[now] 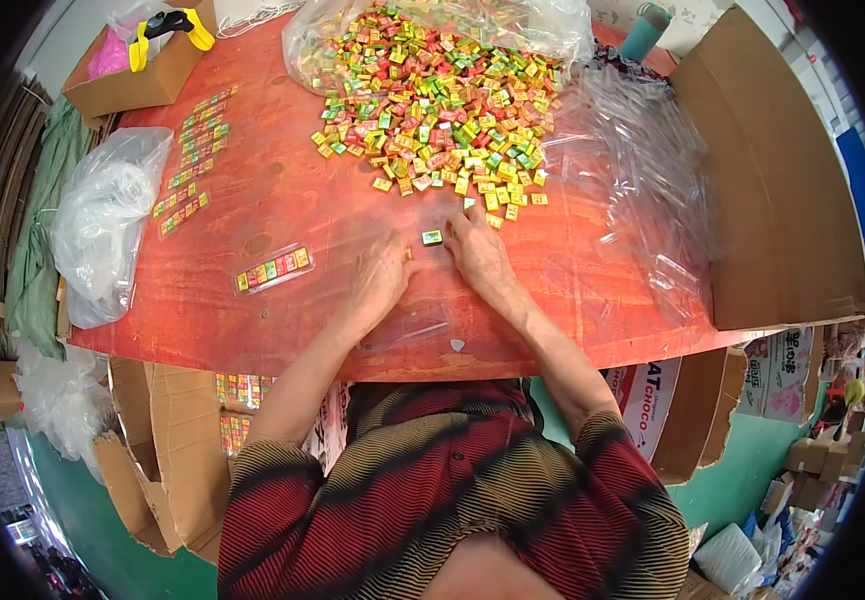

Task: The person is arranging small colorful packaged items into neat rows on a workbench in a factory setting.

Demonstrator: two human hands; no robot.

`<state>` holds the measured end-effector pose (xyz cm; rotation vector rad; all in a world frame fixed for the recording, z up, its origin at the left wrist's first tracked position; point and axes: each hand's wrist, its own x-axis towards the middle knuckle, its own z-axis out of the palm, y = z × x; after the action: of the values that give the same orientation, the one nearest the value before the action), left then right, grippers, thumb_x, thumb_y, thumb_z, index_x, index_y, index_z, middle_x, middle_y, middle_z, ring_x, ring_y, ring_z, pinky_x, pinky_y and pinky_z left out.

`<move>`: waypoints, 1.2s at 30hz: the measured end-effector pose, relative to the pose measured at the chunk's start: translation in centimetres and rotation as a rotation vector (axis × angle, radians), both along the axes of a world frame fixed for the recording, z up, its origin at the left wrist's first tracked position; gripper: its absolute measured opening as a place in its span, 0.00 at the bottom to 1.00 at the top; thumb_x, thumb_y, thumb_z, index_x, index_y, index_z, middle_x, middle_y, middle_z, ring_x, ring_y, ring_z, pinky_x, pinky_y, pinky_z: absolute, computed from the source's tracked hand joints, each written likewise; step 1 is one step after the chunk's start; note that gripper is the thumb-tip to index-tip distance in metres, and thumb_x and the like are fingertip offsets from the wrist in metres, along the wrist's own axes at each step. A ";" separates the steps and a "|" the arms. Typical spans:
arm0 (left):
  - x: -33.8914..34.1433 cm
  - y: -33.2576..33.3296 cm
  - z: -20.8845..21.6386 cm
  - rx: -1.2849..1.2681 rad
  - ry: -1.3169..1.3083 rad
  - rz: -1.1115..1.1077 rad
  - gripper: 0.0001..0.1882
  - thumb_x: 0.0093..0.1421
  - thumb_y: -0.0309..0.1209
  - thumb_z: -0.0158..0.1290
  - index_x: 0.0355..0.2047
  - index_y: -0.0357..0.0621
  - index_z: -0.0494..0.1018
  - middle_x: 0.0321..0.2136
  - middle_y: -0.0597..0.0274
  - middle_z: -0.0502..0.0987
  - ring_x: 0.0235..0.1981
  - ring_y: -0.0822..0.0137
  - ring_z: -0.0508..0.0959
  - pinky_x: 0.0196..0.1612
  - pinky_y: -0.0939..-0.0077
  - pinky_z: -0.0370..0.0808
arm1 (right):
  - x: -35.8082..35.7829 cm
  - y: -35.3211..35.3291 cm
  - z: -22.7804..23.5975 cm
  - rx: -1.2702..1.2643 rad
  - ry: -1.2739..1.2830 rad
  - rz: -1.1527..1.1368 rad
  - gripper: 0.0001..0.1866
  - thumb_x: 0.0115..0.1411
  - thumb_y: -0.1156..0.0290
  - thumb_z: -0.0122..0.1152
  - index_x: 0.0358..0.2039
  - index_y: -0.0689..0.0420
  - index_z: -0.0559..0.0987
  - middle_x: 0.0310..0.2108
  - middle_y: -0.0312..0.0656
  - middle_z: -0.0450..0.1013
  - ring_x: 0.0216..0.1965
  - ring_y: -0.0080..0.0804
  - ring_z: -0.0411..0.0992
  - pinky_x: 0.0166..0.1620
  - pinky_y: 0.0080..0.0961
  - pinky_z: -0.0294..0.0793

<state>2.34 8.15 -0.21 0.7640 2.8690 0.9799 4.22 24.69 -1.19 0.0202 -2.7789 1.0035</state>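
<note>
A small green box (432,238) lies on the red table between my two hands. My left hand (382,270) is just left of it, fingers curled together; a yellowish bit shows by the thumb, too small to name. My right hand (479,258) rests to the right of the box with bent fingers, close to the near edge of a heap of small colourful boxes (442,120). What its fingertips hold, if anything, is hidden. Farther left lies a clear plastic sleeve with a row of several boxes (272,270) in it.
Several filled rows (192,160) lie at the table's left. Clear empty sleeves (642,170) are piled at the right, before an upright cardboard sheet (772,170). A plastic bag (107,220) sits at the left edge. An open carton (177,470) stands below the table's front edge.
</note>
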 end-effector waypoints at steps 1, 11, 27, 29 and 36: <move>0.3 0.2 -0.1 0.000 -0.001 0.000 0.12 0.44 0.26 0.58 0.29 0.37 0.69 0.27 0.50 0.70 0.30 0.50 0.73 0.32 0.60 0.69 | -0.4 0.1 0.0 0.037 0.080 0.081 0.08 0.49 0.78 0.51 0.33 0.62 0.69 0.35 0.53 0.64 0.35 0.53 0.67 0.36 0.40 0.69; -1.1 0.8 -0.7 0.100 0.017 0.019 0.16 0.44 0.29 0.59 0.32 0.37 0.68 0.30 0.52 0.68 0.32 0.50 0.72 0.34 0.60 0.69 | 0.8 0.5 1.2 0.008 -0.003 0.307 0.17 0.49 0.79 0.53 0.42 0.59 0.69 0.38 0.51 0.65 0.39 0.52 0.67 0.39 0.39 0.69; -0.2 2.6 -0.6 0.092 0.019 -0.136 0.19 0.48 0.30 0.56 0.42 0.42 0.69 0.37 0.53 0.67 0.37 0.50 0.71 0.38 0.60 0.68 | 1.7 2.0 -0.9 0.267 0.076 -0.078 0.09 0.53 0.71 0.53 0.35 0.60 0.70 0.31 0.51 0.68 0.27 0.51 0.70 0.26 0.39 0.72; -0.4 2.3 -0.5 0.082 -0.024 -0.143 0.19 0.48 0.29 0.56 0.41 0.42 0.69 0.36 0.53 0.67 0.37 0.50 0.71 0.38 0.60 0.68 | 1.9 0.9 -0.9 0.216 0.007 -0.079 0.11 0.52 0.70 0.55 0.35 0.59 0.69 0.29 0.50 0.69 0.27 0.50 0.71 0.28 0.39 0.72; 0.2 3.1 0.7 0.066 -0.007 -0.112 0.18 0.47 0.28 0.56 0.40 0.41 0.69 0.35 0.53 0.68 0.36 0.50 0.71 0.37 0.60 0.69 | 0.4 3.5 2.7 0.164 0.137 -0.189 0.14 0.52 0.73 0.54 0.41 0.56 0.72 0.30 0.48 0.69 0.33 0.47 0.70 0.33 0.38 0.70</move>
<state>2.50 11.21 0.45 0.9131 2.7656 1.0655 4.63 28.15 1.50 -0.1427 -2.6705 0.7001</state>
